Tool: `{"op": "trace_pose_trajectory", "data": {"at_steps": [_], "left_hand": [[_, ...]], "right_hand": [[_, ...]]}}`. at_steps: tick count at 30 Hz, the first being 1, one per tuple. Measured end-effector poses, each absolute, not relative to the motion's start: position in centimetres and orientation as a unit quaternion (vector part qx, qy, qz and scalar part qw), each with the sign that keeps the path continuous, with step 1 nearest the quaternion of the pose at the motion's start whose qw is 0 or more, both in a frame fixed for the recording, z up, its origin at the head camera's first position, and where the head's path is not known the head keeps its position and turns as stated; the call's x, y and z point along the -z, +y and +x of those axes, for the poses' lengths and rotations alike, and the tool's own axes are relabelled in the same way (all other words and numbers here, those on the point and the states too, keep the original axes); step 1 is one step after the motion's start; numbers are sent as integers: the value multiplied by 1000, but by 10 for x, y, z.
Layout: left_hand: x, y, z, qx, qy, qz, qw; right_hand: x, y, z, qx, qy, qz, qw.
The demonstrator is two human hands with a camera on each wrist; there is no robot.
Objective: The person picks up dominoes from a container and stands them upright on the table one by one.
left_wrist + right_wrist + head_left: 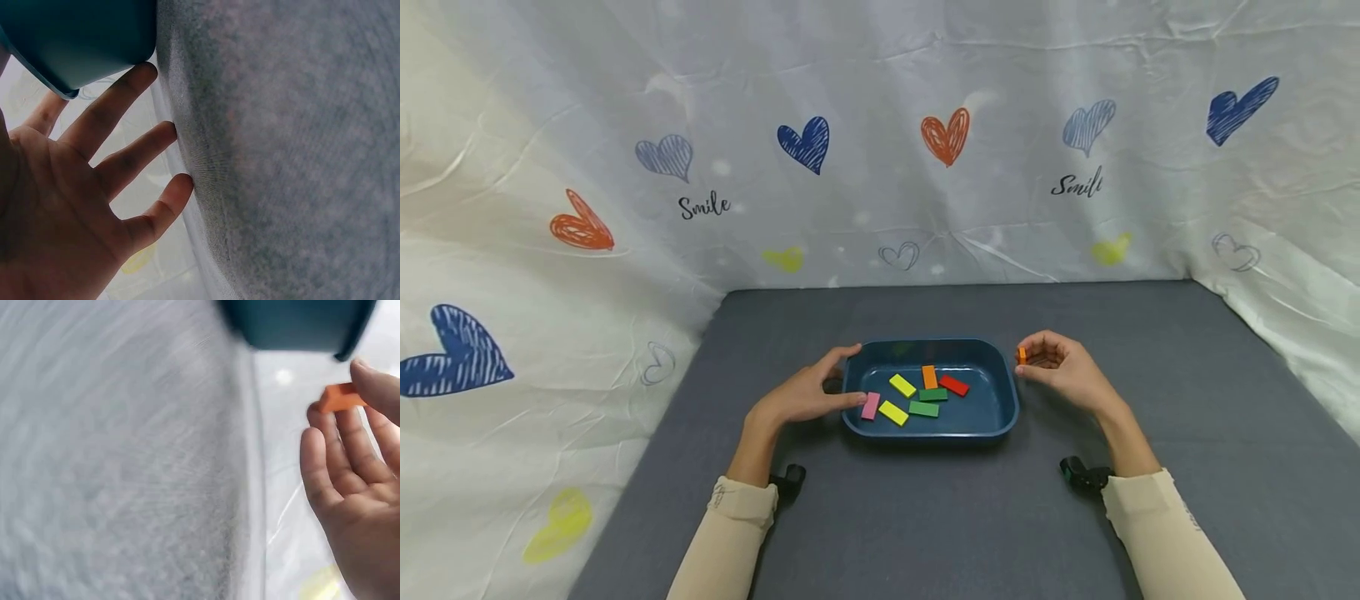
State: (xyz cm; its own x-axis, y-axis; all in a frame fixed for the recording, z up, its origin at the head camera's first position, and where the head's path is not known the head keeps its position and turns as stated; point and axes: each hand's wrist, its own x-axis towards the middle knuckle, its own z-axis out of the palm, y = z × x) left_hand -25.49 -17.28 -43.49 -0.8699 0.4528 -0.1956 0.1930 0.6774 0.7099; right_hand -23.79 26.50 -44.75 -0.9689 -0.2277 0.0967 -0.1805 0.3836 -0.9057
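A dark blue tray (977, 423) holds a pink block (870, 406), two yellow ones, including a yellow block (893, 412), two green ones, including a green block (923, 408), an orange block (929, 377) and a red block (954, 385). At its left end, my left hand (805, 392) rests with thumb and index finger at the rim; the thumb tip is close to the pink block. The left wrist view shows straight, spread fingers, one touching the tray's underside. Just off the tray's right end, my right hand (1066, 367) pinches another orange block (342, 397) between thumb and fingers.
The tray stands on a grey cloth-covered table (925, 517). A white curtain (865, 200) printed with hearts rises behind the table and along its left side. Dark wrist devices, such as the right wrist device (1084, 475), sit below both cuffs.
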Motion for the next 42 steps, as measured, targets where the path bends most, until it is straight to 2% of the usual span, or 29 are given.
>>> {"op": "trace_pose_trajectory", "data": {"at_steps": [4,15,42], "left_hand": [[435,-173,-254,-364,896,178,183],[435,-175,-255,-360,898,179,181],[434,-175,-255,-365,894,184,185]], "right_hand": [[459,272,-243,523,842,-126,51],[466,280,-248,502,851,-134,76],[464,284,-247,501,849,-135,95]]}}
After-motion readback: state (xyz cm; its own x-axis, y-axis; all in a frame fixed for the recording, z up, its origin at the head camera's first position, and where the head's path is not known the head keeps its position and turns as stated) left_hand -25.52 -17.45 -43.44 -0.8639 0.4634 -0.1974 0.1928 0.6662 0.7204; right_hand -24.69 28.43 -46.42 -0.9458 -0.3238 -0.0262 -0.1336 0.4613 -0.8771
